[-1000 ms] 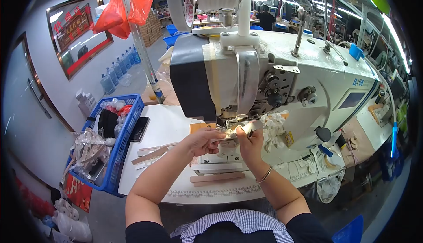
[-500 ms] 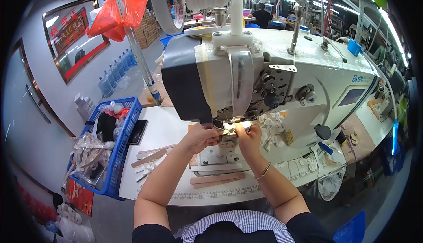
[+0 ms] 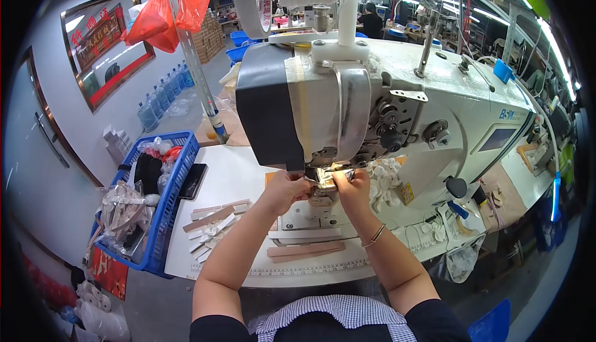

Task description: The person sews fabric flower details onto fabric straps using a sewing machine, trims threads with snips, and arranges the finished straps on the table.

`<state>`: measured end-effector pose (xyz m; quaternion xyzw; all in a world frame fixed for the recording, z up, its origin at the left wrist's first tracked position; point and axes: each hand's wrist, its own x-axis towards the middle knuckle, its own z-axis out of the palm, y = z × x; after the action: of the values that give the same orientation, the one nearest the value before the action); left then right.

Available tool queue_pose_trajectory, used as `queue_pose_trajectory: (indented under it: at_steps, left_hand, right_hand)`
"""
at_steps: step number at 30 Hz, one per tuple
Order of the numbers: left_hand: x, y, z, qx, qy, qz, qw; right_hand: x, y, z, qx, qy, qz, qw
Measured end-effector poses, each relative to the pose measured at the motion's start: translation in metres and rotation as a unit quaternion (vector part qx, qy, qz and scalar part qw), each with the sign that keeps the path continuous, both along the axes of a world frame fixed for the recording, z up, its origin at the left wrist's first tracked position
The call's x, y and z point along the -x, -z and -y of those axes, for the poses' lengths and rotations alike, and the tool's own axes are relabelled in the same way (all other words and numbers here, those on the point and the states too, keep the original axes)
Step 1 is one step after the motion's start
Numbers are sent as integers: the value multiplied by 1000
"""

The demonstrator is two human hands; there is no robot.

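A large white sewing machine (image 3: 397, 112) with a dark front cover stands over the table. Under its lit needle area, a small pale piece (image 3: 324, 179) lies between my hands, partly hidden by fingers and machine parts. My left hand (image 3: 287, 191) pinches it from the left side. From the right, my right hand (image 3: 352, 192) holds its other side, thumb pressed near the presser foot. Flat pinkish strips (image 3: 304, 251) lie on the table in front of the machine base. More pale strips (image 3: 214, 224) are heaped left of my left forearm. White curled pieces (image 3: 385, 184) pile up beyond my right hand.
A blue basket (image 3: 162, 218) of bagged parts sits at the table's left, beside a dark phone (image 3: 193, 181). A metal pole (image 3: 200, 81) with red bags rises behind. Thread and a small blue tool (image 3: 458, 210) lie right. A person (image 3: 371, 22) is far behind.
The camera view has shifted slightly. My hands stay at the needle area; my left hand has drawn its fingers in closer, and less of the pale piece shows between my hands than a second ago.
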<state>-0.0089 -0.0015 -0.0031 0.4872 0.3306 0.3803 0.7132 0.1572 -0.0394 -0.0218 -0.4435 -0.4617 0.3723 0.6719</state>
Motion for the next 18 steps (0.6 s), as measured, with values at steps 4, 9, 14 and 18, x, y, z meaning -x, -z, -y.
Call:
queue_pose_trajectory:
  at_steps: [4,9,14,18]
  left_hand:
    - [-2,6,10,-68,-16,-27,997]
    - [-2,13,25,-621,-298,-194,699]
    - [4,15,15,-767,-266,-251,527]
    - [-3,24,5,-751,-249,-271,549]
  right_hand:
    - [-4,20,-1,-74,39,-17,996]
    - [-44,40,51,87,9,6,996]
    - [-59,62,101,176,-42,128,975]
    - [-54,62,106,154,-175,98,967]
